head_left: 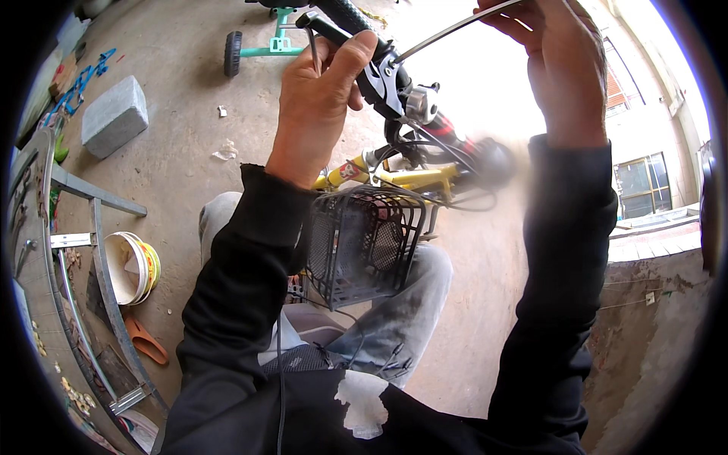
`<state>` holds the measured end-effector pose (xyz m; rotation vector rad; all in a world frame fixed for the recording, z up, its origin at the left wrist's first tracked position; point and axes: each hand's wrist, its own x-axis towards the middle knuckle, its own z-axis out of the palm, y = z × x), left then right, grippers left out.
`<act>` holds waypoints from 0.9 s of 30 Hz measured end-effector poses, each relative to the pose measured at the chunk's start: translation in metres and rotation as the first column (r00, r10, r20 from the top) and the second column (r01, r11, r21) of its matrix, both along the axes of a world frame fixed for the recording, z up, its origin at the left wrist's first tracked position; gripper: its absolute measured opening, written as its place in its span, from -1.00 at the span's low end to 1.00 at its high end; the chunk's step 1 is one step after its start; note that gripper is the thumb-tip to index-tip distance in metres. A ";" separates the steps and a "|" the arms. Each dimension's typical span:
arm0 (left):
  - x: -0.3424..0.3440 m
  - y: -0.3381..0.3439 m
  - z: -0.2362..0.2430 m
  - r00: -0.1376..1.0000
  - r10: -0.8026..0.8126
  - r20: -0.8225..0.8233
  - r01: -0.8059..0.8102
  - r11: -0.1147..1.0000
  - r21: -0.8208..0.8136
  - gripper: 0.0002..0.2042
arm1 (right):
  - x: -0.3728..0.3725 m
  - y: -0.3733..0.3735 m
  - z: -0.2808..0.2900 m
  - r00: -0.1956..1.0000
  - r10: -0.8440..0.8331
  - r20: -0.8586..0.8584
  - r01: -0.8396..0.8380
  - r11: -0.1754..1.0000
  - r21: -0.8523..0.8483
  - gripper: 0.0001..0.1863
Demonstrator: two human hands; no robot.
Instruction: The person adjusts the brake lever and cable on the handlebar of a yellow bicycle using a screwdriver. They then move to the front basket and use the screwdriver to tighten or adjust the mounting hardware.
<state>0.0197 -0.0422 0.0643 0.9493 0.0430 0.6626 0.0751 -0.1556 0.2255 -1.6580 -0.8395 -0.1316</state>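
My left hand [318,106] is closed around the black brake lever assembly [379,85] on a bicycle handlebar [341,19], with a short metal rod beside my thumb. My right hand [553,76], at the top right, grips a long thin metal tool [447,30]; its tip meets a bolt on the lever's clamp. Below are a silver shifter part [421,104], dark cables, the bicycle's yellow frame [409,178] and a black wire basket [356,243] between my legs. The lower right of the handlebar area is partly hazed.
A metal rack [98,250] stands at left, near white buckets [127,265], an orange sandal [144,337], a grey block [114,114] and blue straps [76,83]. A mint-green wheeled frame [273,47] is at top. A wall [644,318] and bright windows [641,186] are at right.
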 end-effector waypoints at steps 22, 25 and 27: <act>0.000 -0.009 0.001 0.995 0.043 -0.088 -0.047 0.998 -0.048 -0.68 | 0.025 0.005 -0.020 0.774 0.402 -0.489 0.127 0.658 0.742 -0.65; 0.000 -0.010 0.002 0.998 0.022 -0.061 -0.026 0.997 -0.067 -0.69 | 0.030 0.001 -0.020 0.684 0.618 -0.387 -0.217 0.680 0.701 -0.59; -0.003 -0.010 0.007 0.996 0.036 -0.086 -0.042 0.997 -0.060 -0.70 | 0.005 0.017 -0.022 0.826 0.418 -0.377 -0.023 0.694 0.719 -0.66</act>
